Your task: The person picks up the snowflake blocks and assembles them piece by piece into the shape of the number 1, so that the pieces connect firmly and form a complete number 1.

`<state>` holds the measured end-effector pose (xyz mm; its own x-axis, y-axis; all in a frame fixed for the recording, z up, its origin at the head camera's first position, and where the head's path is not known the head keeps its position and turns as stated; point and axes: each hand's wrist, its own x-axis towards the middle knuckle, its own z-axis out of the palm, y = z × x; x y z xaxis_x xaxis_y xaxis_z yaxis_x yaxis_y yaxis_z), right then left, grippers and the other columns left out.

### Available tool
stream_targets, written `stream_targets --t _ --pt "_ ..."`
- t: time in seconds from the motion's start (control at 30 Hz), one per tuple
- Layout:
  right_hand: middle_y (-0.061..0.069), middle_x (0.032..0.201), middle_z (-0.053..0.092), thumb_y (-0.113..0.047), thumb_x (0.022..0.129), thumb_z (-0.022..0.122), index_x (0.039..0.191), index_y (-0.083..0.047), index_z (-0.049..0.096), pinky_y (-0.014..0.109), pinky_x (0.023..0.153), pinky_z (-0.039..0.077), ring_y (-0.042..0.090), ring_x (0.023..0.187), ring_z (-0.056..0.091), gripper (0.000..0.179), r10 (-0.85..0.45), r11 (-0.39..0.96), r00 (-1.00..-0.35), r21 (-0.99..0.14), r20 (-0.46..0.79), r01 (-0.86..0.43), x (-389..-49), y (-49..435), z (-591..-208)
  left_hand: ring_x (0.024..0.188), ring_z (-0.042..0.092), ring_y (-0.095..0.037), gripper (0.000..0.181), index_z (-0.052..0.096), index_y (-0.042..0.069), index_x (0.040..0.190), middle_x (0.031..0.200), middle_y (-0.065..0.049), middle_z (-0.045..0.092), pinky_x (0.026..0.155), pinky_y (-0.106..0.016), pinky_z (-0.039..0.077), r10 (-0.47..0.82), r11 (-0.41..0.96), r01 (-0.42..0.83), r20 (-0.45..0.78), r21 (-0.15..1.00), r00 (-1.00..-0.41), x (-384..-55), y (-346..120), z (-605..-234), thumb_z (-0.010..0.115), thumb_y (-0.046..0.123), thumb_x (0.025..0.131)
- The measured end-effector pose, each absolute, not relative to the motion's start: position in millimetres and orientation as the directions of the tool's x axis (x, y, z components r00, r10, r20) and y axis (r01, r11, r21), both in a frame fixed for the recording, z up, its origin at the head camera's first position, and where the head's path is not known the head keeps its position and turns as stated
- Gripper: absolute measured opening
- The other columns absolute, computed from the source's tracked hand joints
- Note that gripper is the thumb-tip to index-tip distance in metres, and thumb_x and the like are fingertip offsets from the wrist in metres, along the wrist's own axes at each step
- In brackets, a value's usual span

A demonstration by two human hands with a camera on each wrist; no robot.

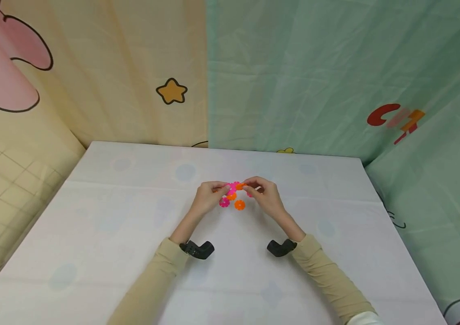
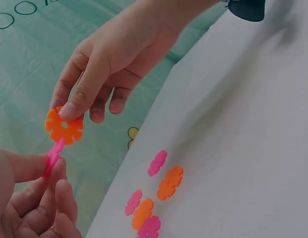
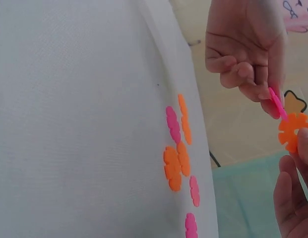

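Note:
My left hand (image 1: 206,197) pinches a pink notched plastic disc (image 2: 54,155), seen nearly edge-on in the left wrist view. Between the thumb and fingers of my right hand (image 1: 268,198) is an orange notched disc (image 2: 64,132) with a small hole in its middle, its face showing in both wrist views. The two discs meet edge to edge at their slotted rims, at an angle to each other, raised over the table. Below the hands, loose discs lie on the table, among them a magenta one (image 1: 224,202) and an orange one (image 1: 239,205).
More loose orange discs (image 3: 184,119) and pink discs (image 3: 194,191) are grouped close together on the white-covered table (image 1: 238,289). Printed curtains (image 1: 295,81) hang behind the table and at its sides. Each wrist carries a black strapped-on device (image 1: 198,250).

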<state>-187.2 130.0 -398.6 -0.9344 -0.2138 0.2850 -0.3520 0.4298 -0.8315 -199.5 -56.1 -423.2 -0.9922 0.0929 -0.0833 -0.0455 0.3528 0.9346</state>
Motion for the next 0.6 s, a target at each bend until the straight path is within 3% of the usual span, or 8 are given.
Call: stream_targets --t 0.17,0.4,0.6 --pt "0.021 0.093 0.069 -0.003 0.089 0.065 0.099 0.005 0.068 0.018 0.065 0.047 0.034 0.077 0.062 0.014 -0.216 0.421 -0.928 -0.829 0.303 -0.369 -188.0 130.4 -398.5 0.083 0.063 -0.039 0.033 0.068 0.0 0.115 0.1 -0.016 0.071 0.062 -0.019 0.048 0.092 0.311 -0.103 -0.138 0.945 -0.986 -201.9 -55.4 -423.4 0.062 0.025 0.094" --pt "0.022 0.092 0.069 0.001 0.088 0.065 0.098 0.008 0.066 0.014 0.064 0.047 0.033 0.074 0.061 0.013 -0.239 0.406 -0.915 -0.822 0.325 -0.398 -187.3 129.1 -399.5 0.088 0.065 -0.033 0.032 0.067 -0.003 0.114 0.101 -0.017 0.071 0.079 -0.036 0.056 0.117 0.323 -0.107 -0.152 0.94 -0.981 -202.9 -54.8 -423.7 0.063 0.022 0.093" --pt "0.024 0.084 0.066 0.005 0.087 0.064 0.093 0.009 0.065 0.014 0.059 0.046 0.037 0.067 0.058 0.008 -0.255 0.39 -0.9 -0.814 0.354 -0.431 -186.7 127.6 -399.8 0.09 0.066 -0.033 0.03 0.066 -0.005 0.114 0.103 -0.019 0.07 0.082 -0.037 0.056 0.132 0.289 -0.109 -0.152 0.951 -0.98 -204.2 -54.8 -423.8 0.062 0.017 0.093"
